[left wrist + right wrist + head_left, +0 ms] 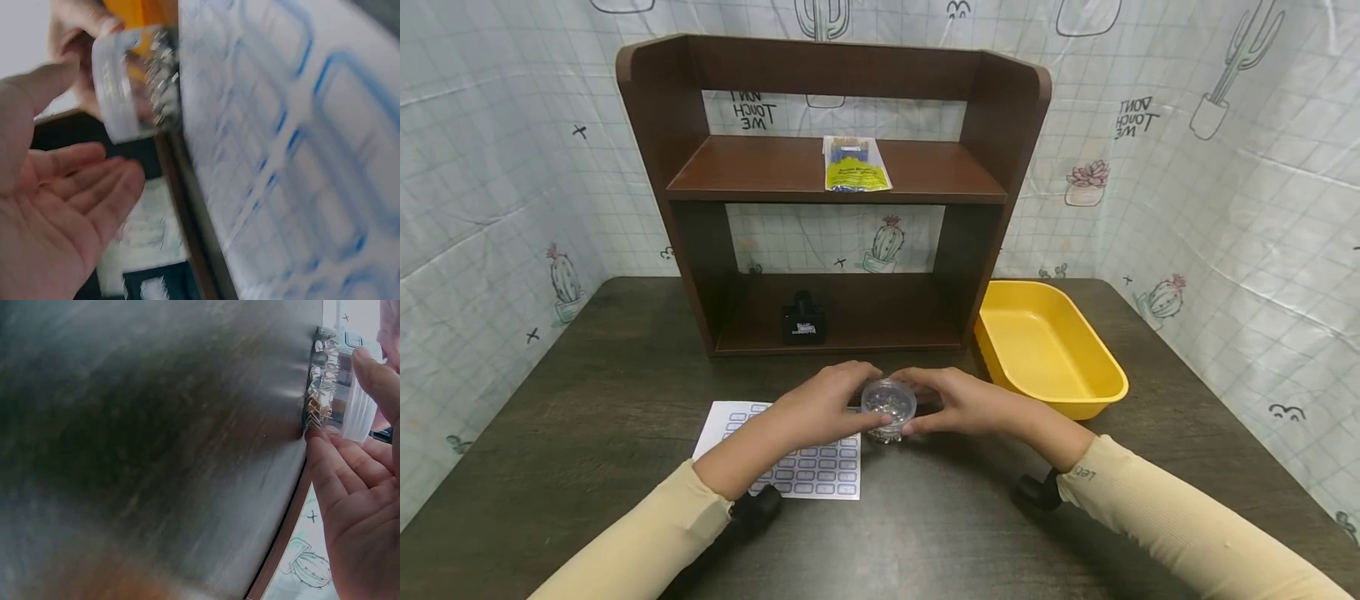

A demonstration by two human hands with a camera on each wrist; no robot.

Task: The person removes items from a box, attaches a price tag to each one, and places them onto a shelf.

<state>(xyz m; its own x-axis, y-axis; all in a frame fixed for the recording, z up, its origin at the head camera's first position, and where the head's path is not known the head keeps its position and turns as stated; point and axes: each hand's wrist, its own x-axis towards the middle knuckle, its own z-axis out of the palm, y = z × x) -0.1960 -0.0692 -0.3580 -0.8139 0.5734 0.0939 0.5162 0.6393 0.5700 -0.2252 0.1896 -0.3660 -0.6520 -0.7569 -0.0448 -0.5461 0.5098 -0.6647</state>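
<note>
A small clear round container (888, 402) with a translucent lid stands on the dark table between the hands. Shiny metallic bits (320, 381) fill its lower part, too small to identify; a small blue-framed label (354, 339) shows on its side. My right hand (958, 404) holds the container from the right, thumb at the lid and fingers along the far side. On the other side my left hand (823, 408) has its fingers extended and apart from the wall in the left wrist view, its thumb close to the lid. Under the left forearm lies a sheet of blue-framed labels (820, 471).
Behind the hands stands a brown two-tier shelf (842, 200). It bears a yellow-and-blue packet (856, 167) above and a black bottle (803, 321) below. A yellow tray (1037, 342) sits to the right. Patterned cloth (497, 167) surrounds the table.
</note>
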